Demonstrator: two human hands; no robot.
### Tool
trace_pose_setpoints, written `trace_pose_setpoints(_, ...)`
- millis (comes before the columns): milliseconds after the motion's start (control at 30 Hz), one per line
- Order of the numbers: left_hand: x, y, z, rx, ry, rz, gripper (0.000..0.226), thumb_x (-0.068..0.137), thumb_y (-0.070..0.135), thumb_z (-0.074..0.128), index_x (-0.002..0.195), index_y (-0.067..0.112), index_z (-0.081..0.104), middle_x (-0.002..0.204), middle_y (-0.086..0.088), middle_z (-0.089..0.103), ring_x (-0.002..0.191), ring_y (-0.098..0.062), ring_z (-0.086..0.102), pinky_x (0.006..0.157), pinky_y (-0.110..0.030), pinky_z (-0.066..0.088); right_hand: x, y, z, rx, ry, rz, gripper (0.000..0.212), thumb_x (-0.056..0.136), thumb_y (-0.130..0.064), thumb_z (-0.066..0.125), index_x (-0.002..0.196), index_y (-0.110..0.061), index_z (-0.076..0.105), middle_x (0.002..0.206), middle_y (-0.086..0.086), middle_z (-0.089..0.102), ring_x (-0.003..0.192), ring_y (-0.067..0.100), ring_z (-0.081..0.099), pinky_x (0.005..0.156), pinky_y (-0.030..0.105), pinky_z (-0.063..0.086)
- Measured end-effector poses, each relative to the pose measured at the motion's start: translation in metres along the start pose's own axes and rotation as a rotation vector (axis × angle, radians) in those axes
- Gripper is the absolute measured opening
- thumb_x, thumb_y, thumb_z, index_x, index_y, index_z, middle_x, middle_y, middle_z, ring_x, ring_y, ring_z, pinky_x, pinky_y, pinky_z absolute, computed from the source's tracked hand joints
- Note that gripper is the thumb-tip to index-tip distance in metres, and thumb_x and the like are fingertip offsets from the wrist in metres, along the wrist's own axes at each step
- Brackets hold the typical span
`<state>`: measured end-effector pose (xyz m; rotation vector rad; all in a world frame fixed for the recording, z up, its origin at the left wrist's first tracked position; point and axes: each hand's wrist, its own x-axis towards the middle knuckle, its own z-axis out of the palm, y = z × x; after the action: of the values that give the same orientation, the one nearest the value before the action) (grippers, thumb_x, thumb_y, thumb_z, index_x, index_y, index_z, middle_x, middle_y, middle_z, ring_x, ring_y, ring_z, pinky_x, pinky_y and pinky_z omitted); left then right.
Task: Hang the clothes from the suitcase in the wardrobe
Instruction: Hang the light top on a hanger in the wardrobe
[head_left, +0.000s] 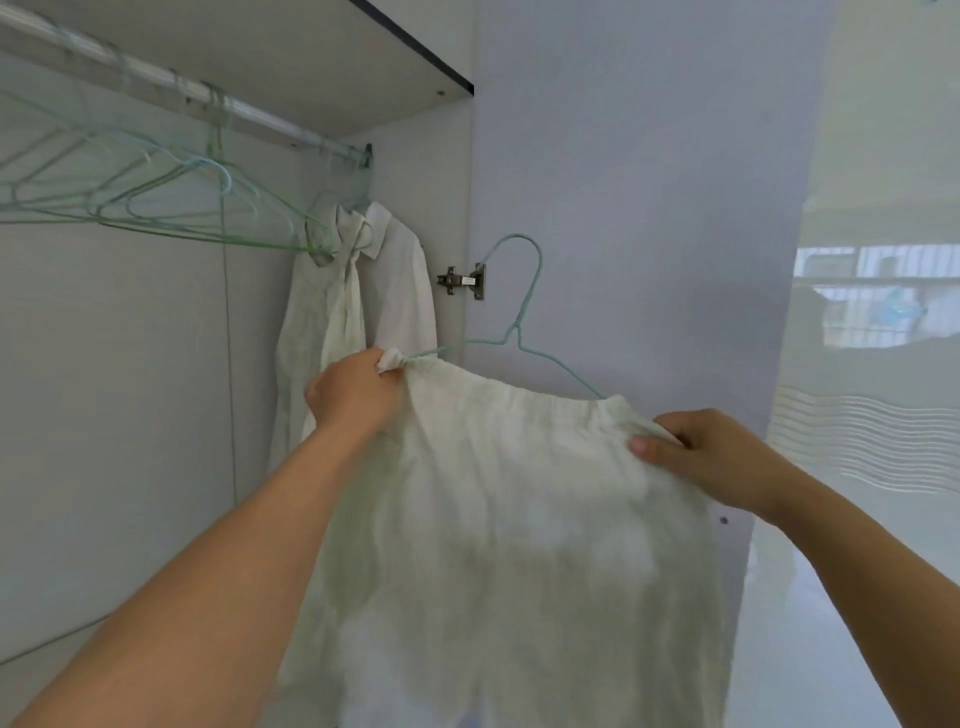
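Trousers (498, 519), pale and crumpled, sit at about 6 o'clock of the view, waistband stretched across a light blue wire hanger (511, 332) whose hook rises at 12 o'clock above them. Our left hand (353, 392) pinches the left end of the waistband where it meets the hanger tip; our right hand (711, 457) grips the right end, thumb on top of the cloth. Both hands are closed on the fabric, neither free. We judge the garment is being fitted onto the hanger, not yet hung: the hook is in mid-air in front of the open wardrobe door (649, 208), well apart from the rail (171, 80) at 10 o'clock. Done so far, as shown: one white shirt (400, 275) and another pale garment already hang at the right end of the rail. Several empty green hangers (130, 202) wait at 9 o'clock. Suitcase not in view, so we cannot tell how many clothes are left.
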<state>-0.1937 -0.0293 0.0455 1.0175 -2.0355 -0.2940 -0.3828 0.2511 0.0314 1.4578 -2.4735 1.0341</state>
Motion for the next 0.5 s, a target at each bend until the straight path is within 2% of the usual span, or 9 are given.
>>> trace_pose_setpoints(100,0.031,-0.028,-0.008,-0.132,-0.048,-0.08,0.034,0.086,0.043,0.041,0.089,0.021,0.067,0.107,-0.011,0.067,0.1,-0.034,0.06,0.093,-0.042,0.046,0.024,-0.018,0.012,0.149,-0.022,-0.041,0.039,0.093,-0.038,0.055,0.061,-0.016,0.05,0.052,-0.015,0.047,0.052,0.003,0.044,0.053,0.015,0.032)
trace_pose_setpoints(167,0.05,-0.043,-0.007,-0.161,-0.065,-0.097,0.033,0.094,0.038,0.047,0.1,0.015,0.07,0.109,-0.014,0.067,0.102,-0.035,0.061,0.083,-0.035,0.047,0.042,-0.034,0.023,0.193,0.024,-0.075,0.036,0.096,-0.038,0.051,0.068,-0.015,0.053,0.058,-0.013,0.051,0.053,0.002,0.046,0.055,0.017,0.035)
trace_pose_setpoints(233,0.074,-0.058,-0.002,-0.195,-0.094,-0.118,0.027,0.094,0.031,0.051,0.106,0.014,0.069,0.108,-0.012,0.067,0.099,-0.033,0.063,0.078,-0.032,0.049,0.067,-0.049,0.037,0.076,0.141,-0.103,0.035,0.097,-0.038,0.049,0.072,-0.013,0.054,0.061,-0.006,0.053,0.054,0.004,0.046,0.054,0.016,0.035)
trace_pose_setpoints(300,0.096,-0.066,0.002,-0.266,-0.139,-0.155,0.03,0.088,0.021,0.057,0.116,0.012,0.064,0.118,-0.008,0.065,0.105,-0.031,0.062,0.086,-0.033,0.051,0.089,-0.064,0.049,-0.021,0.255,-0.123,0.034,0.098,-0.035,0.048,0.074,-0.011,0.055,0.064,-0.001,0.056,0.059,0.008,0.049,0.056,0.015,0.036)
trace_pose_setpoints(333,0.108,-0.068,0.003,-0.296,-0.147,-0.165,0.039,0.086,0.016,0.059,0.125,0.01,0.059,0.127,-0.006,0.061,0.112,-0.03,0.059,0.092,-0.031,0.048,0.1,-0.071,0.056,-0.052,0.291,-0.135,0.034,0.098,-0.033,0.048,0.073,-0.011,0.055,0.064,0.001,0.057,0.061,0.009,0.051,0.057,0.015,0.036)
trace_pose_setpoints(400,0.133,-0.069,0.004,-0.358,-0.094,-0.168,0.059,0.085,0.014,0.06,0.141,0.01,0.044,0.141,-0.011,0.05,0.124,-0.03,0.051,0.098,-0.031,0.043,0.122,-0.085,0.072,-0.082,0.352,-0.16,0.035,0.098,-0.031,0.047,0.071,-0.01,0.05,0.061,0.001,0.053,0.061,0.012,0.049,0.058,0.017,0.035)
trace_pose_setpoints(500,0.162,-0.057,-0.002,-0.419,0.08,-0.097,0.061,0.086,0.02,0.061,0.143,0.011,0.04,0.14,-0.014,0.045,0.124,-0.032,0.049,0.09,-0.029,0.04,0.149,-0.104,0.089,-0.086,0.41,-0.184,0.037,0.098,-0.03,0.047,0.066,-0.012,0.042,0.056,0.001,0.047,0.058,0.016,0.045,0.054,0.024,0.032)
